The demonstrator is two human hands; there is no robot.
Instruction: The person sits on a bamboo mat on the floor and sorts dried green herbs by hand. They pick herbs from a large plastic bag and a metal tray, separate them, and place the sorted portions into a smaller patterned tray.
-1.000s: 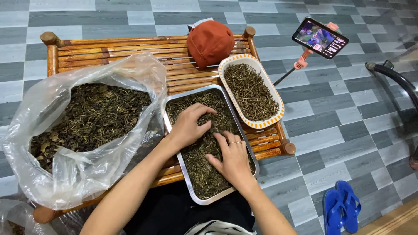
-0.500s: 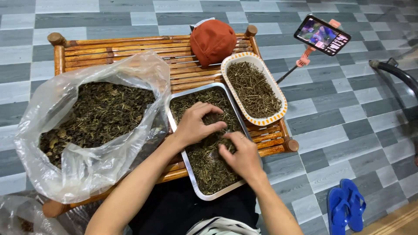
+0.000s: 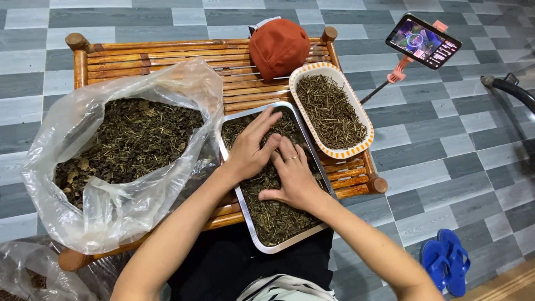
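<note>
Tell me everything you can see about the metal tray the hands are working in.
The metal tray is a shiny rectangular pan with a low raised rim and rounded corners. It lies flat but angled on the bamboo table, its near end overhanging the edge. Dry, dark green-brown herb bits cover its floor. The left hand and right hand press on them. The oval dish lies right beside it.

- Metal tray [image 3: 253, 226], shiny and smooth, holding dry, rough, matt leaves [image 3: 273, 214].
- Clear glossy plastic bag [image 3: 111, 217], crinkled, at 9 o'clock.
- Bamboo table [image 3: 145, 56], polished wood.
- Matt orange cloth cap [image 3: 278, 47], at 12 o'clock.
</note>
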